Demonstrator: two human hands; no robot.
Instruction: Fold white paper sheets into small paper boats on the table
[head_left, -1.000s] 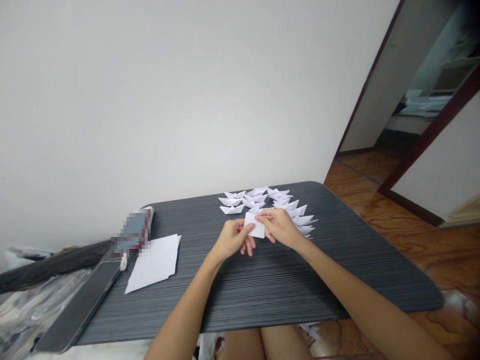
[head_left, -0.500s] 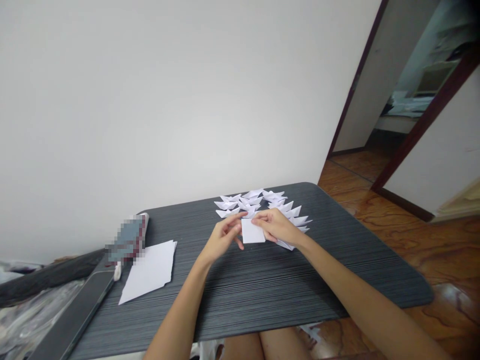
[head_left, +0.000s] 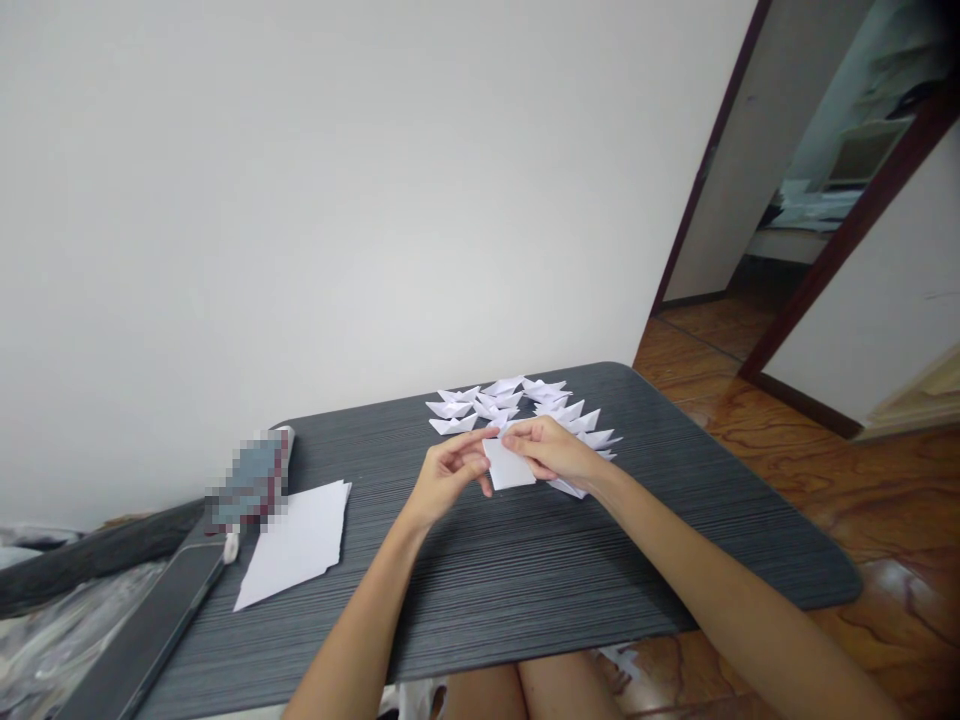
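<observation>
A small folded white paper square (head_left: pixel 511 468) is held over the dark table, tilted slightly. My right hand (head_left: pixel 551 447) pinches its upper right part between thumb and fingers. At the square's left edge is my left hand (head_left: pixel 450 472), its fingers apart and the index finger reaching along the top corner. Its thumb comes up to the paper's edge; whether it touches is hard to make out. Behind and beside my hands sit several folded white paper boats (head_left: pixel 453 426), some partly hidden by my right hand.
White paper sheets (head_left: pixel 300 545) lie on the left of the dark table (head_left: pixel 525 600), beside a blurred-out device (head_left: pixel 251 480). A long dark panel (head_left: pixel 142 640) runs along the table's left edge. A wall (head_left: pixel 337 220) rises behind; a doorway (head_left: pixel 795 210) opens at right.
The paper square has tilted a little and shifted slightly right and down, with the right hand still pinching it. My left hand's thumb has come closer to its edge.
</observation>
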